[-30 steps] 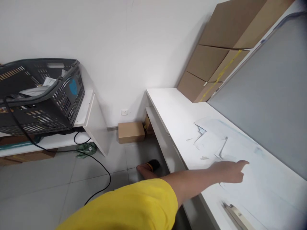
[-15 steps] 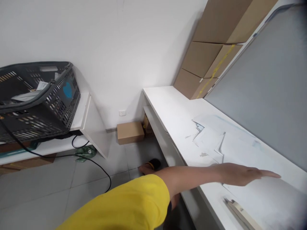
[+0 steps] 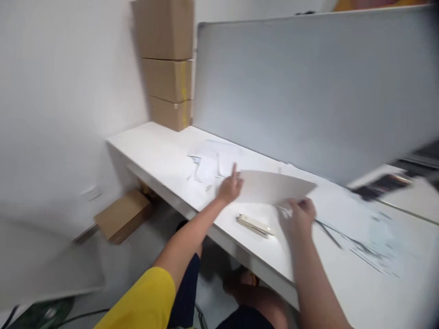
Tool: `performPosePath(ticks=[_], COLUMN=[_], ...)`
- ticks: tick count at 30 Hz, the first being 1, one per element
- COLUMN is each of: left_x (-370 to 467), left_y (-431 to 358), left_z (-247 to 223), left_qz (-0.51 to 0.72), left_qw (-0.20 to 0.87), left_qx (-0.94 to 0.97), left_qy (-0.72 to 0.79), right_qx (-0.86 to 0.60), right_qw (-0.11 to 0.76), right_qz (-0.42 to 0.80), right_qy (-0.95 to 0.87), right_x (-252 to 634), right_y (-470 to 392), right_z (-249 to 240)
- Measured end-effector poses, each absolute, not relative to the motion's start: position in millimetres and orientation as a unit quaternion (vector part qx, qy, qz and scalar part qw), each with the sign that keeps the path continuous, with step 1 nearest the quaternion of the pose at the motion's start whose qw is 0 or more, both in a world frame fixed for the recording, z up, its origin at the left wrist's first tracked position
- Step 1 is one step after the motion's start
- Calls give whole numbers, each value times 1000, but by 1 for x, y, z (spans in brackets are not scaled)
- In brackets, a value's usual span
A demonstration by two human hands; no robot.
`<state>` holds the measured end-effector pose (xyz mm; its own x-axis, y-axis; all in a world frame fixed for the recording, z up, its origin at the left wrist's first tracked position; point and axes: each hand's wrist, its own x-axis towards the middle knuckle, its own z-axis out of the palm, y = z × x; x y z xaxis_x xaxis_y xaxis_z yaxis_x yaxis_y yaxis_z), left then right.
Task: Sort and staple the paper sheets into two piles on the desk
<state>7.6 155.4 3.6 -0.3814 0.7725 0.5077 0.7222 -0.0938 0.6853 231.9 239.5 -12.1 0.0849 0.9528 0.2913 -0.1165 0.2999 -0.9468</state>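
Observation:
A sheet of paper [image 3: 270, 186] stands raised and bowed above the white table, between my two hands. My left hand [image 3: 231, 186] is at its left end, index finger stretched up and the other fingers curled at the paper's edge. With fingers pinched, my right hand [image 3: 302, 211] grips the sheet's lower right part. A long, slim cream-coloured object [image 3: 254, 225] lies on the table below the sheet; blur hides its exact kind. Cut paper pieces [image 3: 206, 164] lie beyond my left hand. Thin dark-edged strips [image 3: 363, 249] are spread to the right of my right hand.
The white table [image 3: 144, 137] runs along a grey panel [image 3: 291, 91]. Stacked cardboard boxes [image 3: 168, 82] stand at its far left end. Another cardboard box [image 3: 123, 215] is on the floor. A dark object [image 3: 380, 186] lies at the right by the panel.
The view has swung right, bringing my right hand into sight. My left hand, earlier flat over the table with fingers stretched, is now at the raised sheet's edge.

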Motion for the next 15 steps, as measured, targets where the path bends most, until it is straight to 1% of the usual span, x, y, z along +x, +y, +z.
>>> performPosePath(ticks=[1,3,8,13,15], left_x=[3,-6,-14,-18,-19], left_y=[159,166,176,184,185], left_z=[4,6,10,9,10], left_qz=[526,564,576,634,639], left_qw=[29,55,102,130,145], left_qx=[530,506,496,447,448], left_qy=[665,651,642,618,609], right_qx=[-410,-412,-401,-389,-384], right_qw=[619,625,610,581,569], right_qz=[434,435,463,498,509], right_qy=[-511,-499,-503,-513,-519], right_x=[229,224,224,229,229], right_y=[244,253,255,253,255], right_z=[-12,-10,-8,-10,-12])
